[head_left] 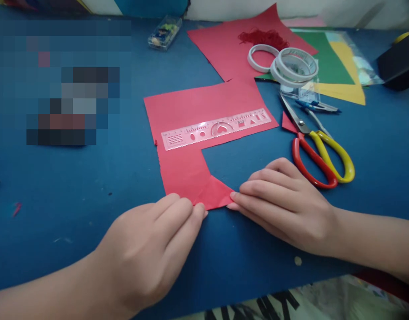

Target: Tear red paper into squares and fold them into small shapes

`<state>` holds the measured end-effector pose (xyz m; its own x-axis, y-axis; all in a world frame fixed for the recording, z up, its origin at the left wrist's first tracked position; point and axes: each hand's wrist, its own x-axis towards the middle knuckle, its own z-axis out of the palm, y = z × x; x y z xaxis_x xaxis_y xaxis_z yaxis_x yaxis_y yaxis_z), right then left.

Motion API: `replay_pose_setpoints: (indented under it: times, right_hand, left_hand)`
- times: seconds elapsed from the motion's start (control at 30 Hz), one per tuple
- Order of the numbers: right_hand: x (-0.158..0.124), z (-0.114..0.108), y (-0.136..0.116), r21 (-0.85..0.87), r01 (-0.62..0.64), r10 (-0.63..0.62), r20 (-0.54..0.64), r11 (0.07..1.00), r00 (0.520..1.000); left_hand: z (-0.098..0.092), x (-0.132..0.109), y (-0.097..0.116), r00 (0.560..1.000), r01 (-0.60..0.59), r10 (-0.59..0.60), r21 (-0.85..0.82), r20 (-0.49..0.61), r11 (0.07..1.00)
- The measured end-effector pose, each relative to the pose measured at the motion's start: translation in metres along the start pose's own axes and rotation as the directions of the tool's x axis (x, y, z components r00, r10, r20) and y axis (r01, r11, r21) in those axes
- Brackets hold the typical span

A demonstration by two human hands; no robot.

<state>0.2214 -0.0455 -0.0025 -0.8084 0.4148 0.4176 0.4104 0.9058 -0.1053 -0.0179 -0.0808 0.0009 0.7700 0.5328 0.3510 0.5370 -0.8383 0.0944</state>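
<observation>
A piece of red paper (pixel 187 173) with a folded, pointed near edge lies before me on the blue table. My left hand (pixel 154 240) pinches its near edge, fingers pressed together. At its right tip, my right hand (pixel 284 204) holds the paper between thumb and fingers. The far end of this piece meets a wider red sheet (pixel 191 106); whether it lies under or over that sheet I cannot tell. Across the wider sheet rests a clear ruler (pixel 217 129) with cut-out shapes.
Right of the sheet lie scissors (pixel 319 146) with red and yellow handles, beside blue pens (pixel 317 106). Behind them are white tape rolls (pixel 294 66), red thread (pixel 262 39), another red sheet (pixel 217 49), green paper (pixel 334 58) and yellow paper (pixel 351 91). A clear box (pixel 164 33) stands at the back.
</observation>
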Motion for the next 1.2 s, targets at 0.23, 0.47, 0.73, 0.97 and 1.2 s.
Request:
replay_pose_setpoints:
  times: [0.23,0.47,0.73,0.97,1.2]
  right_hand:
    - [0.001,-0.001,0.004,0.020,-0.007,0.007,0.009,1.000,1.000]
    - [0.004,0.001,0.005,0.147,-0.129,0.120,0.070,0.981,0.990]
    - [0.013,0.004,0.007,0.339,-0.345,0.322,0.121,0.875,0.939]
    - [0.012,0.004,0.005,0.310,-0.360,0.332,0.139,0.880,0.933]
    - [0.009,0.004,0.003,0.217,-0.319,0.297,0.131,0.923,0.946]
  left_hand:
    - [0.007,0.002,-0.002,0.996,0.031,-0.020,0.125,-0.088,0.992]
    - [0.007,0.008,0.004,0.974,0.223,-0.219,0.056,-0.058,0.973]
    - [0.004,0.017,0.005,0.845,0.533,-0.522,-0.122,0.117,0.837]
    - [0.007,0.016,-0.001,0.873,0.488,-0.486,-0.049,0.052,0.871]
    - [0.007,0.015,-0.003,0.874,0.486,-0.483,-0.058,0.051,0.872]
